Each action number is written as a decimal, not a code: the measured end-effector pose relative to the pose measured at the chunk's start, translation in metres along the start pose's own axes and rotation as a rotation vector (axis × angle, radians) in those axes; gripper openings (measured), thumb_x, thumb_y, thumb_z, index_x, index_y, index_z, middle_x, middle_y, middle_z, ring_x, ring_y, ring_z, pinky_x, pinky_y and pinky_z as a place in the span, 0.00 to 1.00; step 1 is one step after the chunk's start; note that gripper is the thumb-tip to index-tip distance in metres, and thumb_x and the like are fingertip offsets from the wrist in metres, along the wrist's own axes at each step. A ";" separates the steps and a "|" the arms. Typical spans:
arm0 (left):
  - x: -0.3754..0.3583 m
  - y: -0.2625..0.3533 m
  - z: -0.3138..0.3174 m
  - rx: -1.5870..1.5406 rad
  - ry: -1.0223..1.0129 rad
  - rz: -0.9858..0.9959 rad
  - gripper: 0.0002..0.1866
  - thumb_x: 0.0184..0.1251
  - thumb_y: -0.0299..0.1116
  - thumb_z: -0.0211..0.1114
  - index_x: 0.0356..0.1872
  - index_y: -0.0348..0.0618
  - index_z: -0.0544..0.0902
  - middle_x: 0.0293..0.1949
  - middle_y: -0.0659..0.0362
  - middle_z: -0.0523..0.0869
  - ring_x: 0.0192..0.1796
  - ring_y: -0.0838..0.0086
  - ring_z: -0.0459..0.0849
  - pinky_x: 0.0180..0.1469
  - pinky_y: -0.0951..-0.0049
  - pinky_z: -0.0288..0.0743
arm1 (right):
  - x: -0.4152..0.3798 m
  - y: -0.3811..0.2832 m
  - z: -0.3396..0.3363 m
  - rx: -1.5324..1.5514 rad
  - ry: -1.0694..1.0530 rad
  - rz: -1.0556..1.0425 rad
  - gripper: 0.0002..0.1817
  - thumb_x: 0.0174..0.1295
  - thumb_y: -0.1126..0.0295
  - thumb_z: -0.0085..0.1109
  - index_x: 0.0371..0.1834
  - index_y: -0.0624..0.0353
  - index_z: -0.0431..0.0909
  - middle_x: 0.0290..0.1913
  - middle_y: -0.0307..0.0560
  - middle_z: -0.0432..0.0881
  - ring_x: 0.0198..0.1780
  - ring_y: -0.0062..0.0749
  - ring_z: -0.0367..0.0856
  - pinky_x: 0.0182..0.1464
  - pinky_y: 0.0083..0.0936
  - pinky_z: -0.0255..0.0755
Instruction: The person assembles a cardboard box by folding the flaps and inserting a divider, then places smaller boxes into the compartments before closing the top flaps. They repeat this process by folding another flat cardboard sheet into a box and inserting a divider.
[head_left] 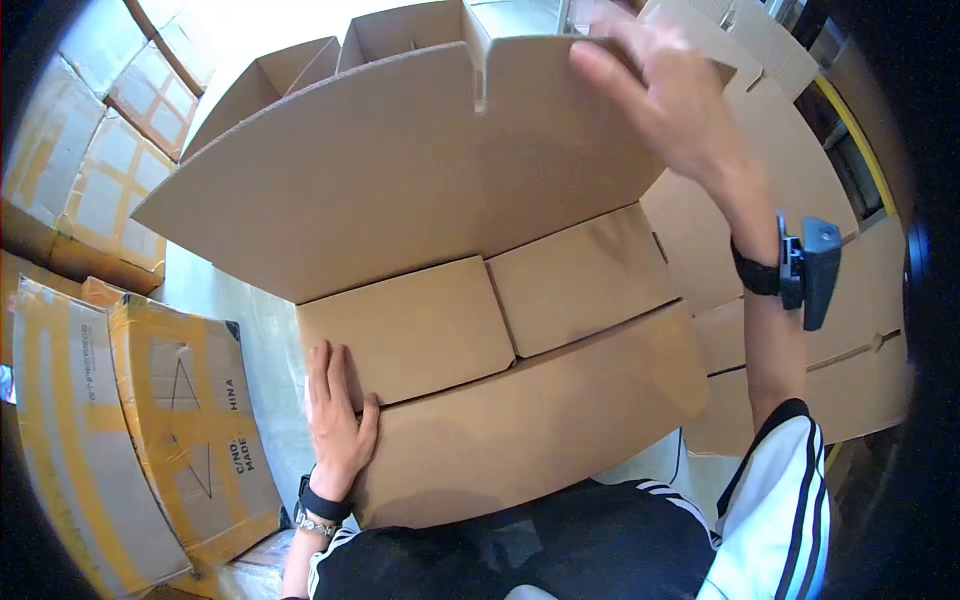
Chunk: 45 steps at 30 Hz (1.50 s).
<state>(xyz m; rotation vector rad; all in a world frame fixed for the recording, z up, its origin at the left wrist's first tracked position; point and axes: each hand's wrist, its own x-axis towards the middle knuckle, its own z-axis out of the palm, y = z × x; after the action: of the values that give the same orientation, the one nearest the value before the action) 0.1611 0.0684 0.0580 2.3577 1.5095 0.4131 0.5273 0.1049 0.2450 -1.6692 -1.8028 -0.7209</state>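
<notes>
Crowding the carton (520, 420), taped boxes (150, 420); left hand (338, 420) flat, right hand (665, 95) pinching flap (400, 180)

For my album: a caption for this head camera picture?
Left hand flat on a cardboard box; right hand grips its raised flap.

Taped cartons (150, 420) line a pale floor (265, 350) under bright light.

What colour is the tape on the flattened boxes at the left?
Yellow tape, on brown flattened boxes; head view.
</notes>
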 end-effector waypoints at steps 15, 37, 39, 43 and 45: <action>0.035 -0.086 -0.059 -1.384 -0.039 -0.366 0.30 0.67 0.48 0.48 0.65 0.40 0.63 0.66 0.52 0.66 0.68 0.66 0.62 0.66 0.60 0.57 | -0.258 -0.054 -0.065 0.161 -0.595 -0.055 0.24 0.53 0.61 0.53 0.54 0.57 0.77 0.56 0.54 0.76 0.58 0.48 0.74 0.59 0.43 0.68; 0.120 -0.103 -0.029 -0.663 0.035 -0.132 0.18 0.56 0.39 0.68 0.43 0.38 0.78 0.40 0.59 0.80 0.48 0.72 0.76 0.53 0.68 0.68 | 0.020 -0.031 -0.017 0.445 -0.820 -0.213 0.16 0.53 0.71 0.61 0.47 0.57 0.78 0.35 0.48 0.81 0.40 0.40 0.79 0.45 0.29 0.72; 0.123 -0.109 -0.027 -0.703 0.125 -0.154 0.23 0.56 0.43 0.69 0.46 0.37 0.77 0.44 0.59 0.80 0.50 0.71 0.75 0.54 0.68 0.68 | 0.026 -0.034 -0.022 0.407 -0.757 -0.249 0.14 0.54 0.72 0.60 0.45 0.57 0.79 0.36 0.48 0.81 0.42 0.41 0.78 0.47 0.30 0.71; 0.128 -0.111 -0.018 -0.781 0.158 -0.109 0.27 0.56 0.46 0.69 0.50 0.37 0.75 0.47 0.57 0.79 0.51 0.69 0.75 0.55 0.68 0.67 | 0.013 -0.035 -0.022 0.394 -0.699 -0.228 0.11 0.56 0.73 0.58 0.43 0.58 0.78 0.37 0.49 0.81 0.45 0.42 0.76 0.49 0.34 0.69; 0.129 -0.112 -0.018 -0.798 0.144 -0.090 0.28 0.57 0.46 0.68 0.51 0.36 0.74 0.47 0.57 0.79 0.52 0.69 0.75 0.55 0.68 0.67 | 0.003 -0.036 -0.024 0.373 -0.599 -0.331 0.12 0.55 0.75 0.56 0.44 0.58 0.78 0.36 0.49 0.81 0.42 0.44 0.77 0.44 0.34 0.71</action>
<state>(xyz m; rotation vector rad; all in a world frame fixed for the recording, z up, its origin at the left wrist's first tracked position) 0.1134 0.2324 0.0384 1.6510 1.1841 0.9662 0.4927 0.0875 0.2633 -1.4339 -2.4798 0.0263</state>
